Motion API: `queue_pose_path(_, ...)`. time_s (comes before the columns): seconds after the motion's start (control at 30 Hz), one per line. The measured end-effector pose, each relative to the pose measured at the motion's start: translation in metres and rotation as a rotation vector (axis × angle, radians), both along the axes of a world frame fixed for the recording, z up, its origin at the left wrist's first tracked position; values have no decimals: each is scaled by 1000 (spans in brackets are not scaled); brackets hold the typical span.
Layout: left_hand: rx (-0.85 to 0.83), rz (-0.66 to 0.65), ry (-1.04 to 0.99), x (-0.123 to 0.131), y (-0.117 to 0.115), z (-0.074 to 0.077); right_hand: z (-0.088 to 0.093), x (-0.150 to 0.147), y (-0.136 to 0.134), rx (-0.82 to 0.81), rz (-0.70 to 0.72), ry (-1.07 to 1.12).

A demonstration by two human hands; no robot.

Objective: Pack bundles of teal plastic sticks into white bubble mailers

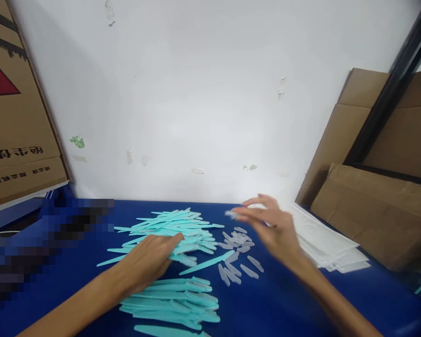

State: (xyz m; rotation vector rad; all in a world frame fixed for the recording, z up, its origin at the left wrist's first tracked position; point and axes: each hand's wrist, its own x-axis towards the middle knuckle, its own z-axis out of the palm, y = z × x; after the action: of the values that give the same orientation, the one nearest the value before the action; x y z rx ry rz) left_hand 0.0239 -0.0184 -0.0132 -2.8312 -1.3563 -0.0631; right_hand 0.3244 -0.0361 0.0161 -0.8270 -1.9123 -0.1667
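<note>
Many thin teal tools (pixel 177 222) lie in a loose pile on the blue table. My left hand (pixel 154 255) is closed at the pile's front edge, its fingers around teal tools. Nearer to me is a second, neater bunch of teal tools (pixel 175 302). My right hand (pixel 273 222) is raised right of the piles, pinching a small clear piece (pixel 231 214), blurred by motion. Below that hand lie several translucent caps (pixel 236 238). A single teal tool (pixel 208 263) rests between the pile and the caps.
White flat bags (pixel 330 238) are stacked at the right against brown cardboard (pixel 365 215). A large printed carton (pixel 21 117) stands at the left. Behind the blue table (pixel 284 309) is a white wall (pixel 196 93). The left edge of the view is partly pixelated.
</note>
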Motion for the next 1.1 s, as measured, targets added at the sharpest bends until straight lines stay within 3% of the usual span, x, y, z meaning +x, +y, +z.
queue_pose_path(0.13,51,80,2,-8,12,1,14,29,12,-265,-260,66)
queue_pose_path(0.27,21,76,2,0,4,3,0,28,22,-572,-174,-171)
queue_pose_path(0.37,-5,84,4,6,-2,7,-14,22,26,-635,-144,-245)
queue_pose_path(0.5,-25,87,-5,9,-6,11,-23,20,26,-625,-153,-309)
queue_pose_path(0.8,24,25,-59,9,-7,9,-19,22,23,-464,-162,-419)
queue_pose_path(0.9,7,55,-41,12,-9,9,-14,10,14,-327,-146,-363)
queue_pose_path(1.1,1,75,-4,20,-16,8,-15,-35,-18,-5,80,-419)
